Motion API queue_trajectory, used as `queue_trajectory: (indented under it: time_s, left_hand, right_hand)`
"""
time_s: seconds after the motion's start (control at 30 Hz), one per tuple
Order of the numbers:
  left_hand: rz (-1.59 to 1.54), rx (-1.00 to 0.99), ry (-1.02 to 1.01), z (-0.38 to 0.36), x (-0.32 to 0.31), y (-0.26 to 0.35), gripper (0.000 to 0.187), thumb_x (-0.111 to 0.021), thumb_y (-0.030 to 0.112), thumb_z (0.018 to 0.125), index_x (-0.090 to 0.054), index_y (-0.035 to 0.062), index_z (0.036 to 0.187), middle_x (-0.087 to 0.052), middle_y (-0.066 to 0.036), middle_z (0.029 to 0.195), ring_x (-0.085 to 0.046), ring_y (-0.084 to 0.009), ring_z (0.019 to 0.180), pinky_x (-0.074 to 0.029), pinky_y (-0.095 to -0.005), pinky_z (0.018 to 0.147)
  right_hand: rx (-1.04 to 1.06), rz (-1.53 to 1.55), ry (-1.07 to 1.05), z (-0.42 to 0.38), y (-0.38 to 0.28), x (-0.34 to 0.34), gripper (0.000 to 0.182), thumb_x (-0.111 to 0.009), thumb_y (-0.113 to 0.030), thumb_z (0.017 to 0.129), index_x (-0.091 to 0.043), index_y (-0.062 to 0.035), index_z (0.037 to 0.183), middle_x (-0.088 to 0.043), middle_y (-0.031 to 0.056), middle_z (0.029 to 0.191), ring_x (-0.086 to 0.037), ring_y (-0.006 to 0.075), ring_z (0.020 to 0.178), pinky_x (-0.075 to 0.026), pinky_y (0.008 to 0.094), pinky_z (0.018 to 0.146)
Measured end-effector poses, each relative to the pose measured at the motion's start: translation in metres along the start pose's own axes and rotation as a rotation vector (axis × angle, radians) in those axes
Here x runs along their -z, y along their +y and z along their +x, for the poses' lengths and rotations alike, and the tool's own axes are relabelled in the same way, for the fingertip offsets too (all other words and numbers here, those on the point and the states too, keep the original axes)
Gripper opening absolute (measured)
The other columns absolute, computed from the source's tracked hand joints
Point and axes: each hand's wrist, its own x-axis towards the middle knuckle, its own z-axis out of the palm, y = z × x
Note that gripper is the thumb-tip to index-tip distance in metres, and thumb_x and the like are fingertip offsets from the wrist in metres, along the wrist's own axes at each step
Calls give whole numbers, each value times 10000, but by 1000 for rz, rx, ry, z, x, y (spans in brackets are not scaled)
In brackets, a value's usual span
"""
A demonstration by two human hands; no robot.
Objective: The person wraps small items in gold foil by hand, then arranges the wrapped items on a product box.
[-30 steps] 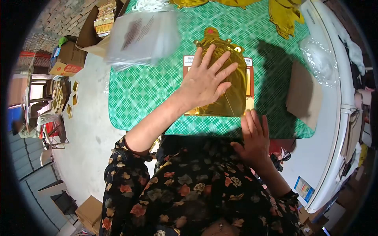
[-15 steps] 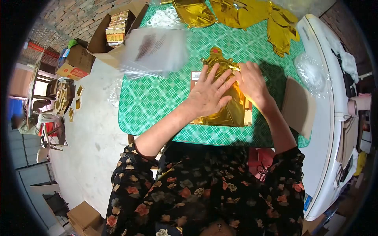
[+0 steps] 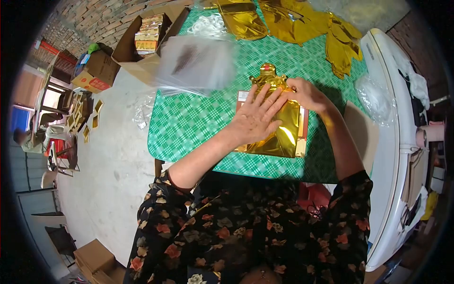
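Observation:
A flat gold foil balloon (image 3: 283, 137) with a crown-like, knobbed top lies on a printed card (image 3: 301, 142) on the green checked tablecloth (image 3: 189, 123). My left hand (image 3: 257, 118) rests flat on the foil with its fingers spread. At the upper right edge of the balloon, my right hand (image 3: 309, 96) pinches the foil between thumb and fingers. The left fingertips lie close beside the right ones. Most of the card is hidden under the foil.
Clear plastic sleeves (image 3: 196, 64) are stacked at the back left, near white ribbon-like strands (image 3: 208, 24). More gold foil balloons (image 3: 293, 23) lie along the back. A cardboard box (image 3: 130, 49) holds printed packs. A clear bag (image 3: 376, 100) and a white freezer-like chest (image 3: 395, 189) are on the right.
My right hand has shifted slightly outward along the balloon's upper right edge. The foil under my left hand looks smoother, and its top shows more plainly. The whole view has moved a little.

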Motion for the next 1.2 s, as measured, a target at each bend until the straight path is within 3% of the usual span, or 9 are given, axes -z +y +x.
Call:
queue_trajectory:
  time_s: [0.2, 0.43, 0.53, 0.6, 0.67, 0.77, 0.9, 1.03, 1.2]
  left_hand:
    - [-165, 20, 184, 11, 2, -27, 922, -578, 519, 1031, -149, 36, 1689, -198, -258, 1727, -127, -449, 1619, -117, -569, 1311]
    - [-733, 251, 394, 49, 69, -78, 1237, -846, 510, 865, -99, -81, 1655, -438, -328, 1586, -440, -426, 1491, -363, -453, 1236]
    - [-668, 286, 282, 51, 130, -66, 988, -886, 392, 866, -371, -6, 1610, -622, -231, 1452, -571, -320, 1380, -431, -423, 1180]
    - [-630, 282, 272, 38, 156, -43, 690, -907, 333, 840, -657, 66, 1425, -678, -153, 1402, -571, -290, 1380, -445, -439, 1172]
    - [-587, 90, 161, 7, 146, -44, 628, -913, 332, 817, -708, 116, 1370, -683, -131, 1402, -566, -301, 1387, -432, -466, 1182]
    - [-672, -187, -99, -30, 133, -25, 527, -910, 322, 801, -770, 173, 1287, -670, -88, 1405, -504, -330, 1451, -372, -522, 1223]
    - [-713, -8, -211, -69, 119, -28, 471, -821, 402, 902, -766, 116, 1272, -598, -135, 1353, -501, -342, 1378, -367, -497, 1184]
    - [-535, 41, 29, -29, 98, -42, 400, -723, 327, 991, -721, 64, 1291, -601, -169, 1383, -538, -355, 1347, -414, -468, 1152]
    - [-290, -270, 127, 45, 54, -39, 471, -685, 279, 1004, -611, 86, 1427, -586, -159, 1486, -518, -360, 1416, -452, -461, 1163]
  right_hand:
    - [147, 247, 141, -5, 14, -8, 228, -691, -205, 1017, -589, -2, 996, -503, 1, 845, -487, 100, 833, -436, 313, 727]
    - [175, 177, 421, -30, -41, 42, 231, -662, -237, 1034, -604, -14, 1036, -592, 44, 876, -556, 159, 806, -468, 320, 724]
    - [316, -113, 771, -60, -84, 48, 229, -640, -264, 1039, -648, -36, 1060, -746, 124, 936, -734, 298, 819, -541, 389, 700]
    - [543, -316, 863, -80, -93, 46, 166, -659, -216, 1023, -667, -50, 1032, -773, 107, 970, -744, 269, 804, -560, 381, 712]
    - [745, -480, 914, -101, -90, 30, 107, -683, -160, 978, -678, -57, 1007, -782, 111, 1029, -747, 259, 849, -570, 389, 754]
    - [839, -541, 803, -133, -54, -39, 118, -729, -62, 866, -682, -55, 974, -772, 152, 1154, -743, 275, 1005, -575, 426, 862]
    - [667, -482, 484, -168, -26, -118, 94, -678, -112, 910, -675, -46, 976, -734, 161, 1256, -700, 307, 1198, -536, 462, 956]
    - [606, -433, 460, -175, -36, -123, 96, -656, -108, 922, -666, -33, 981, -727, 160, 1266, -673, 307, 1248, -505, 472, 1028]
    - [580, -420, 402, -176, -38, -121, 129, -630, -147, 937, -656, -29, 980, -711, 176, 1292, -644, 328, 1292, -486, 505, 1075]
